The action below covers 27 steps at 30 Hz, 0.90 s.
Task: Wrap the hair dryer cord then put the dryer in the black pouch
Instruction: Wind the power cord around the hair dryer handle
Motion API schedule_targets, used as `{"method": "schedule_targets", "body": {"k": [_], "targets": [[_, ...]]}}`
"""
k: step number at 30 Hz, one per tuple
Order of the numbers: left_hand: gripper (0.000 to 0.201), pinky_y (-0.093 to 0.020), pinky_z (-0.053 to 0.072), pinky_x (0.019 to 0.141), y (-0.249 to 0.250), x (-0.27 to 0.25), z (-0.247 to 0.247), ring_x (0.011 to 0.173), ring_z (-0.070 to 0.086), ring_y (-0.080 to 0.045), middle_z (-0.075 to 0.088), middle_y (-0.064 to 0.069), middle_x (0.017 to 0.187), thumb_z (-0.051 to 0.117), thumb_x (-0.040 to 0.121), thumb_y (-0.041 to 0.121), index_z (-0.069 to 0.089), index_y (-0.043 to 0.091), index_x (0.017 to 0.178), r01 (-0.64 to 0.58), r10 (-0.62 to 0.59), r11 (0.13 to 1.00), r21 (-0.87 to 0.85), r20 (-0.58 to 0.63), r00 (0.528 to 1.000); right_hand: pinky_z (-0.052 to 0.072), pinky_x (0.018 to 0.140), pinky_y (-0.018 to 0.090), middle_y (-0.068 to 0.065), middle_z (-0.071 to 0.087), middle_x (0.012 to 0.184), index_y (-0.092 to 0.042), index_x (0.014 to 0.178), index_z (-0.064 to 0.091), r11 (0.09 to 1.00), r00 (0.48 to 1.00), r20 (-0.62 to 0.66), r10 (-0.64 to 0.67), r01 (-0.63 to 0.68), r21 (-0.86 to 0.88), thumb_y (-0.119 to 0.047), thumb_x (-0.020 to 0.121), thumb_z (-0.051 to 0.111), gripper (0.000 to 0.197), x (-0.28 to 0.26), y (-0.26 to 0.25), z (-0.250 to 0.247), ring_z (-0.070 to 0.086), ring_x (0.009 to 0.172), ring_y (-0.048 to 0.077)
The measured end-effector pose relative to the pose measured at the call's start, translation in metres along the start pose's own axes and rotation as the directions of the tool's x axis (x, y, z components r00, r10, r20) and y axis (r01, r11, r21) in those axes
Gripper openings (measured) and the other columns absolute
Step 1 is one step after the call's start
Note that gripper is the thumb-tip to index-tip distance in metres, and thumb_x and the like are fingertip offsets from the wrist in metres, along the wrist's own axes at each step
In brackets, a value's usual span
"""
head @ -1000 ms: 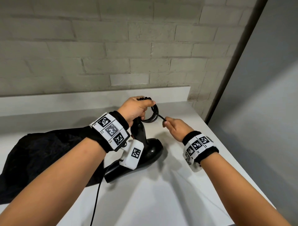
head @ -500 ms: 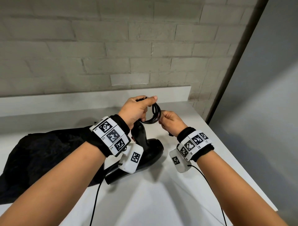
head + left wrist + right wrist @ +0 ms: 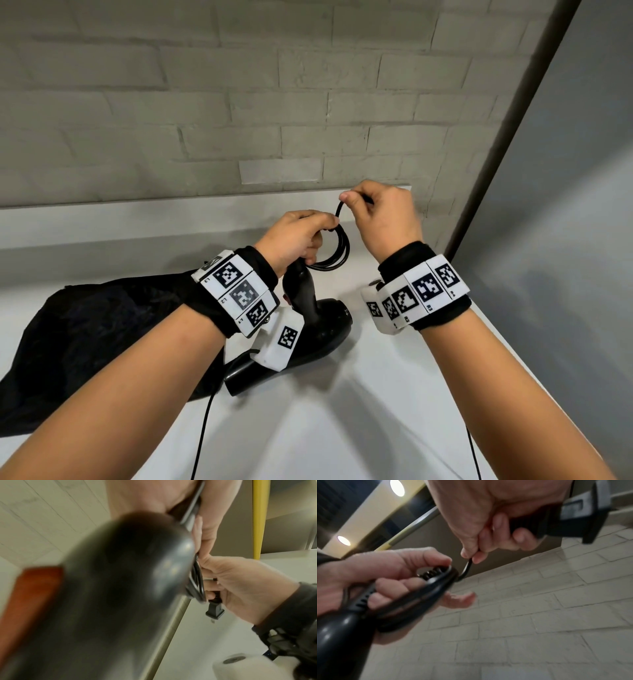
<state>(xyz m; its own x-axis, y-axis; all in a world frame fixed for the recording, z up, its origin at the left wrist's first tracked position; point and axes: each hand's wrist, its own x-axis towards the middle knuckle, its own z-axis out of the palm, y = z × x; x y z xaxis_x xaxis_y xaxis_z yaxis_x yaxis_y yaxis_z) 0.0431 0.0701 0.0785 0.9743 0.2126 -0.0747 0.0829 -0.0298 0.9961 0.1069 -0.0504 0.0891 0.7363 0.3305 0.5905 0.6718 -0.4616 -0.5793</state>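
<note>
Right grip (image 3: 247, 586) around plug (image 3: 215, 610), hidden from head view.

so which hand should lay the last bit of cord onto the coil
Right, probably. The right hand pinches the free end of the cord just above the coil, with the plug under its palm. The left hand is busy gripping the coil at the hair dryer handle.

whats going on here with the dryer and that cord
A person is coiling the cord of a black hair dryer. The left hand holds the loops at the top of the handle, while the right hand pinches the plug end above. The black pouch lies beside it on the white counter.
</note>
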Motion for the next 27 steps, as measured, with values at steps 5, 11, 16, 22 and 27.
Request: {"method": "schedule_targets", "body": {"k": [5,11,16,22,27], "targets": [[0.026,-0.020,0.024,0.041,0.000,-0.001,0.001,0.030,0.023,-0.007,0.027,0.007,0.039,0.047,0.094,0.024,0.057,0.013,0.072,-0.015,0.014,0.999,-0.035,-0.010,1.000,0.049,0.061,0.036,0.000,0.064,0.065,-0.013,0.077,0.067,0.993,0.998,-0.027,-0.053,0.055,0.104,-0.029,0.084,0.059,0.020,-0.005,-0.007,0.006,0.058,0.064,0.020],[0.026,-0.015,0.024,0.037,-0.002,0.003,-0.002,0.027,0.023,-0.006,0.027,0.010,0.033,0.044,0.096,0.025,0.050,0.008,0.077,-0.041,0.030,0.992,-0.118,-0.089,0.996,0.038,0.054,0.015,-0.011,0.055,0.059,-0.008,0.077,0.065,0.977,0.994,-0.015,-0.108,0.109,0.183,-0.026,0.086,0.055,0.022,-0.018,0.001,0.010,0.051,0.054,0.002],[0.029,-0.014,0.022,0.037,-0.002,0.005,-0.002,0.027,0.022,-0.006,0.025,0.010,0.032,0.043,0.096,0.024,0.048,0.008,0.072,-0.052,0.033,0.989,-0.138,-0.136,0.990,0.033,0.047,0.010,-0.014,0.045,0.051,-0.009,0.078,0.062,0.973,0.988,0.098,-0.118,0.095,0.209,-0.026,0.084,0.047,0.024,-0.029,0.007,0.011,0.047,0.050,0.001],[0.032,-0.015,0.022,0.037,-0.002,0.008,-0.005,0.027,0.021,-0.006,0.026,0.011,0.030,0.043,0.095,0.022,0.044,0.013,0.064,-0.083,0.033,0.977,-0.197,-0.242,0.970,0.033,0.067,0.009,-0.006,0.059,0.079,-0.009,0.091,0.067,0.993,0.934,0.342,-0.103,0.080,0.082,-0.010,0.088,0.049,0.019,-0.036,0.016,0.004,0.046,0.074,0.003],[0.024,-0.014,0.023,0.036,-0.003,0.010,-0.008,0.027,0.022,-0.005,0.027,0.011,0.031,0.043,0.094,0.018,0.047,0.017,0.070,-0.111,0.039,0.963,-0.247,-0.279,0.959,0.041,0.066,0.017,-0.008,0.051,0.080,-0.010,0.095,0.066,0.998,0.929,0.370,-0.032,0.009,0.064,0.000,0.084,0.053,0.021,-0.036,0.021,-0.001,0.052,0.063,0.010]]}}
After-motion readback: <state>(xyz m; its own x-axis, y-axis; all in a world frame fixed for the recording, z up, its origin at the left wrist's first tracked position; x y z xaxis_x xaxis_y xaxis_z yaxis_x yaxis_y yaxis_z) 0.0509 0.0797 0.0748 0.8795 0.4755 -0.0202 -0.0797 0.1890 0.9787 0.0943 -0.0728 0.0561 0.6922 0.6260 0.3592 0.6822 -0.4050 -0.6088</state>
